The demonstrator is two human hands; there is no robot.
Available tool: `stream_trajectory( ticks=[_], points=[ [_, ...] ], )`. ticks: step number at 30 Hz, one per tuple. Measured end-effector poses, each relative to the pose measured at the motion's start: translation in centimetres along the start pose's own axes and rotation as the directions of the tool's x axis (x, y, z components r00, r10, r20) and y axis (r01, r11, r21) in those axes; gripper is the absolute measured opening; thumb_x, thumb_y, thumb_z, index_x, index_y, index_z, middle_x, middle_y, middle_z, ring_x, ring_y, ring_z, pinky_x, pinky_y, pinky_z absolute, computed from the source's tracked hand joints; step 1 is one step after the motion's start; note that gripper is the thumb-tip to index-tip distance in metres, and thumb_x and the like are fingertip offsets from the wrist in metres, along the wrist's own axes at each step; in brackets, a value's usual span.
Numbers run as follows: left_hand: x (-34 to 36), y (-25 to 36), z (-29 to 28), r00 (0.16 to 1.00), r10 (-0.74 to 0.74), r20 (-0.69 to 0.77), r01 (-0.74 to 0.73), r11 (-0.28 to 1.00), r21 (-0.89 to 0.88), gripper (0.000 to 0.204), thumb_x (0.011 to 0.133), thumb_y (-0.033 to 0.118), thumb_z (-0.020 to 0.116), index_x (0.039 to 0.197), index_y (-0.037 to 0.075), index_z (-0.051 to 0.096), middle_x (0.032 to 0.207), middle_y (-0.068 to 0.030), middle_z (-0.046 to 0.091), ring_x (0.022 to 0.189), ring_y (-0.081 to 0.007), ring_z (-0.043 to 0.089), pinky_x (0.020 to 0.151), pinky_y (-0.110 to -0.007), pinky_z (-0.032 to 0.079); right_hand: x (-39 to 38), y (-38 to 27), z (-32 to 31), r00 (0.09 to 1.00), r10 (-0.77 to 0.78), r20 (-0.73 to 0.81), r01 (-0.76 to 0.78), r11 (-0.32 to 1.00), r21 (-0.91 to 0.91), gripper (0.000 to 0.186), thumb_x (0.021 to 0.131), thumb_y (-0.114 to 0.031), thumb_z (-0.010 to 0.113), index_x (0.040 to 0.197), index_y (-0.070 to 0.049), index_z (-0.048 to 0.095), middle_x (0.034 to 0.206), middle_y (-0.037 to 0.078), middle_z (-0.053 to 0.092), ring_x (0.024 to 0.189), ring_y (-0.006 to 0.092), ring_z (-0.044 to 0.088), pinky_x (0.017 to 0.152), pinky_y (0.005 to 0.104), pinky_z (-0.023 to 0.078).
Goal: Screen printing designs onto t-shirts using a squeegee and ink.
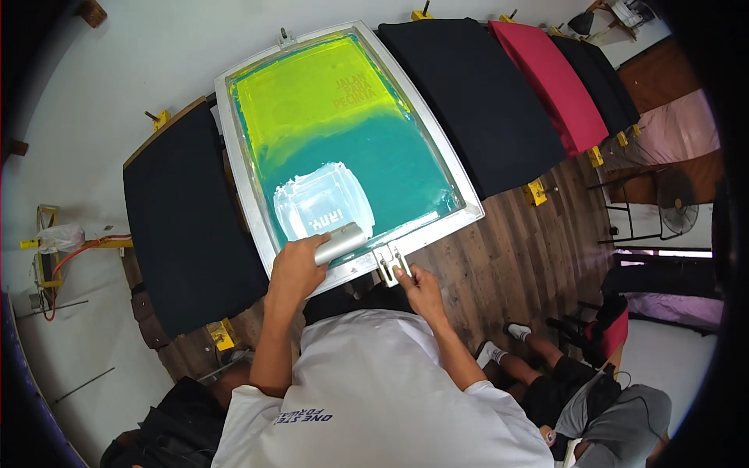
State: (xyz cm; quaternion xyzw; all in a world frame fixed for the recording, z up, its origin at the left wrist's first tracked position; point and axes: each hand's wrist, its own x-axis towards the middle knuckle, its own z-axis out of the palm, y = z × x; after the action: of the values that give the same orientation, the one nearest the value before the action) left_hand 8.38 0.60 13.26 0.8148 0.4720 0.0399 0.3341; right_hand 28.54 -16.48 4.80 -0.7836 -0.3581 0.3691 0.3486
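Observation:
Before me lies a screen printing frame (466, 178) with a pale metal border, its mesh yellow-green at the far end and teal at the near end. White ink (312, 200) is spread in a patch at the mesh's near left. My left hand (296, 269) is closed around a silver squeegee (341, 243), whose edge rests by the near side of that ink. My right hand (421, 288) grips a white metal bracket (392, 264) on the frame's near edge, thumb pressed against it. The squeegee's blade is hidden under its holder.
A black fabric-covered board (187, 226) stands left of the frame, another black one (472, 101) right of it, then a pink one (550, 86). Yellow clamps (536, 192) hold the boards' ends. Another person's legs (519, 351) are at lower right; a fan (677, 199) stands far right.

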Motion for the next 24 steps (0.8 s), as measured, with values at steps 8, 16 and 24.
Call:
stream_trajectory(
  ticks=[8, 16, 24],
  points=[
    [0.2, 1.2, 0.6, 0.994, -0.109, -0.009, 0.110, 0.992, 0.067, 0.043, 0.077, 0.001, 0.069, 0.119, 0.011, 0.071, 0.100, -0.0224, 0.070, 0.093, -0.0402, 0.068, 0.084, -0.041, 0.054, 0.1, 0.5, 0.0, 0.993, -0.108, -0.045, 0.110, 0.993, 0.032, 0.051, 0.095, -0.035, 0.066, 0.065, 0.000, 0.044, 0.052, 0.006, 0.037, 0.052, 0.0128, 0.033, 0.047, 0.0367, 0.030],
    [0.5, 1.0, 0.8, 0.989, -0.145, -0.032, 0.146, 0.989, 0.038, 0.047, 0.074, -0.001, 0.068, 0.119, 0.015, 0.072, 0.097, -0.0239, 0.070, 0.091, -0.0400, 0.068, 0.084, -0.042, 0.055, 0.0, 0.5, 0.3, 0.993, -0.103, -0.057, 0.107, 0.992, 0.072, 0.043, 0.095, -0.034, 0.066, 0.076, 0.003, 0.057, 0.053, 0.012, 0.050, 0.046, 0.0212, 0.047, 0.047, 0.0383, 0.036],
    [0.2, 1.7, 0.7, 0.986, -0.162, -0.047, 0.164, 0.986, 0.033, 0.045, 0.074, -0.001, 0.070, 0.118, 0.011, 0.071, 0.102, -0.0220, 0.071, 0.094, -0.0383, 0.069, 0.085, -0.040, 0.054, 0.1, 1.1, 0.7, 0.987, -0.139, -0.075, 0.142, 0.989, 0.034, 0.038, 0.095, -0.032, 0.066, 0.079, 0.003, 0.060, 0.054, 0.013, 0.053, 0.046, 0.0226, 0.049, 0.047, 0.0382, 0.038]
  ],
)
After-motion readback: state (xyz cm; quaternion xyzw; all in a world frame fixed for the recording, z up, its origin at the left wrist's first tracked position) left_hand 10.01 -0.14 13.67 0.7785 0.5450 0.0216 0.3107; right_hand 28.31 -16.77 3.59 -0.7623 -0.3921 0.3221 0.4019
